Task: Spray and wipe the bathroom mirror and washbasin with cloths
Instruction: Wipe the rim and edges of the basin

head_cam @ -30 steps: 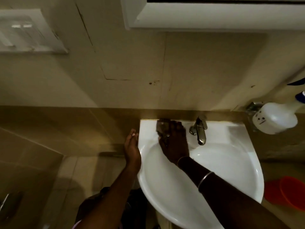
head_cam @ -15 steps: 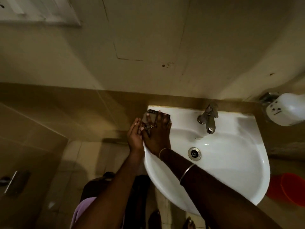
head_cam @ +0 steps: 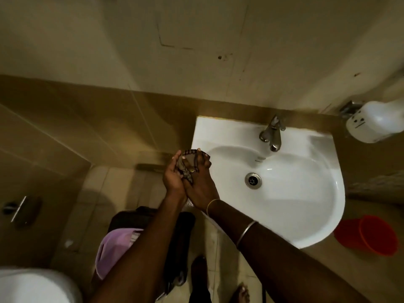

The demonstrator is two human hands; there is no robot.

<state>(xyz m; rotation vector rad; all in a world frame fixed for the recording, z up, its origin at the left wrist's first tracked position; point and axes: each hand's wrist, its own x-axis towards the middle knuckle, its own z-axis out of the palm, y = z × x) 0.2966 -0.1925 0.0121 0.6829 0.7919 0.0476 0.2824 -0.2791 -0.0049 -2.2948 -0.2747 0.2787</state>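
The upper wall (head_cam: 87, 40) is pale cream tile, dimly and warmly lit, with a few dark specks and thin cracked lines toward 12 o'clock, and below it runs a darker tan tiled band (head_cam: 76, 119) that turns a corner at 9 o'clock. On that left side a metal door handle (head_cam: 18, 207) sits on a brown panel at about 8 o'clock, and a curved white fixture (head_cam: 32, 287) fills the corner at 7 o'clock, too cropped to name. The floor (head_cam: 96, 193) is light tile with pale grout, and a red bucket (head_cam: 369, 235) stands on it at 4 o'clock.
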